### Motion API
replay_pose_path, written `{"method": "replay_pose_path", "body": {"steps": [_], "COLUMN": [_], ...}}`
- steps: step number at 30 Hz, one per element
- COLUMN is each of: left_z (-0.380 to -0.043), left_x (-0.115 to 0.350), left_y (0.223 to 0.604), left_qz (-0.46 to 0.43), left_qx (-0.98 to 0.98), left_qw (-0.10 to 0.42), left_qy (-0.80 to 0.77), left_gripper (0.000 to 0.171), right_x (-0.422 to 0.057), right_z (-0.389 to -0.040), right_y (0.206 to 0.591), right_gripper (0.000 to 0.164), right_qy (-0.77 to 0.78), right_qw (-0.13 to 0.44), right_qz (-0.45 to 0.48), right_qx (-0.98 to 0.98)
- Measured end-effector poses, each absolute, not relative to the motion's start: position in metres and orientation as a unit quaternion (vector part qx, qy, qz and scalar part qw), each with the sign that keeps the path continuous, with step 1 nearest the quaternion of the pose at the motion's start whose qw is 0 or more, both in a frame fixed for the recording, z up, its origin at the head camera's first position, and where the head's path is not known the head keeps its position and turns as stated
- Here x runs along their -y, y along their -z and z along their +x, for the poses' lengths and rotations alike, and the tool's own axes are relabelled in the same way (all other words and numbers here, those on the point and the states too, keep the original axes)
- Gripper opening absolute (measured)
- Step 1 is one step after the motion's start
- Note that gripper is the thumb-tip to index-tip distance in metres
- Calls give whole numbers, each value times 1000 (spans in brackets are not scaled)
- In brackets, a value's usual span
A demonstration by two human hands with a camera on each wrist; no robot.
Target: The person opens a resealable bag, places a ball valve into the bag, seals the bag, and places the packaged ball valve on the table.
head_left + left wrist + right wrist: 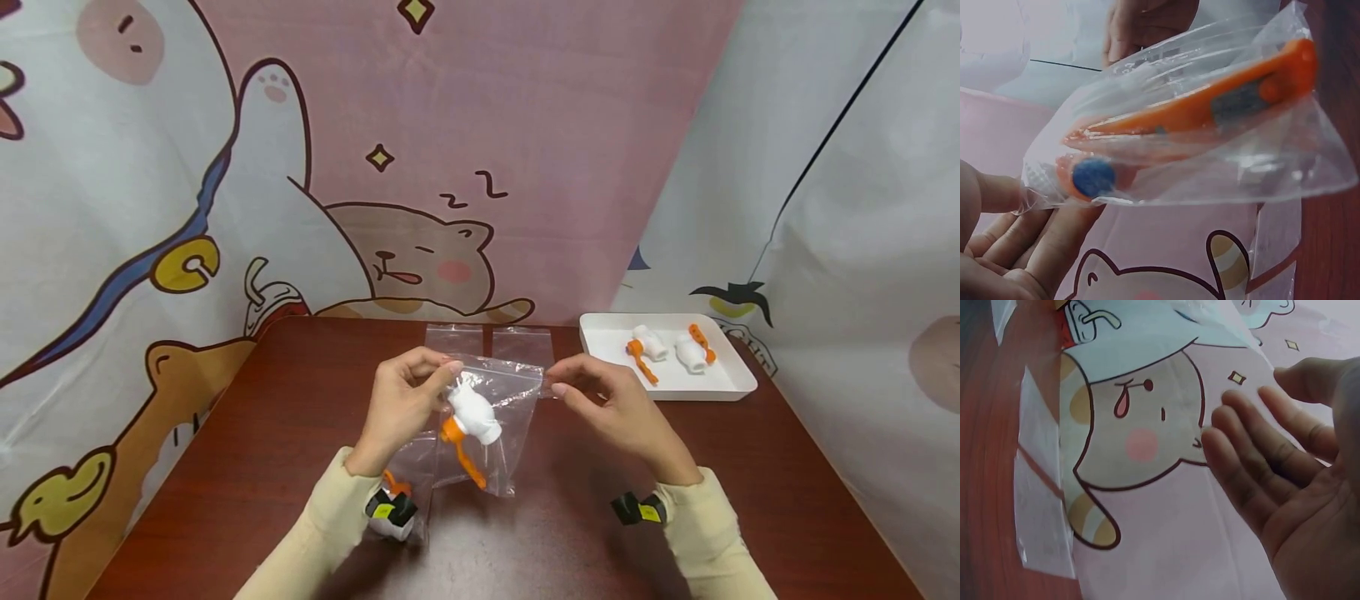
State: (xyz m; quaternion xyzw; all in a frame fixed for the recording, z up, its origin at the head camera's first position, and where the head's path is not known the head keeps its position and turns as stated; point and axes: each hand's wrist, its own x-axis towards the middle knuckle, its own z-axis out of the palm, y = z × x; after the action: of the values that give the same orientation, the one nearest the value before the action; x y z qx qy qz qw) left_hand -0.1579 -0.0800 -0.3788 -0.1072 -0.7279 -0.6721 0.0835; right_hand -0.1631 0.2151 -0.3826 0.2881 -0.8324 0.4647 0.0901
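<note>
A: What does the left hand point(400, 408) have?

B: A clear plastic bag point(513, 417), crinkled and glossy, its upper left corner pinched between thumb and fingers. Inside lies a rounded white piece point(474, 412) with a slim orange piece point(469, 460) angled below it. The left wrist view also shows a round blue spot point(1093, 177) through the film.

A: And the right hand point(618, 412)?

B: Just beside the bag's upper right corner, fingers gently bent, thumb and fingertips apart, gripping nothing.

A: What else is on the table point(300, 433)?

B: It's reddish brown with a soft sheen. Near, on the left, lies a second filled bag point(422, 467), partly behind the left wrist; far, two flat film bags point(522, 342). Far right, a smooth white rectangular tray point(603, 346) carries two white-and-orange pieces point(690, 357).
</note>
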Motion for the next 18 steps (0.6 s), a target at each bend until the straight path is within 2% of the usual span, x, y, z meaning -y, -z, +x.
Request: {"method": "replay_pose_path", "body": {"steps": [9,18], "left_z": [-174,-186], "left_x": [94,102], "left_y": [398,424], "left_qz": [-37,37], "left_qx": [730,724], "left_qw": [57,-20], "left_qy": [680,688], "left_gripper": [15,17], "right_x": [-240,-273], "right_z": [-181,-200], "right_y": [398,422], "right_gripper": [28,38], "right_qy": [-388,-289], "right_qw": [95,88], "right_qz": [226,165], "right_qx": [888,939]}}
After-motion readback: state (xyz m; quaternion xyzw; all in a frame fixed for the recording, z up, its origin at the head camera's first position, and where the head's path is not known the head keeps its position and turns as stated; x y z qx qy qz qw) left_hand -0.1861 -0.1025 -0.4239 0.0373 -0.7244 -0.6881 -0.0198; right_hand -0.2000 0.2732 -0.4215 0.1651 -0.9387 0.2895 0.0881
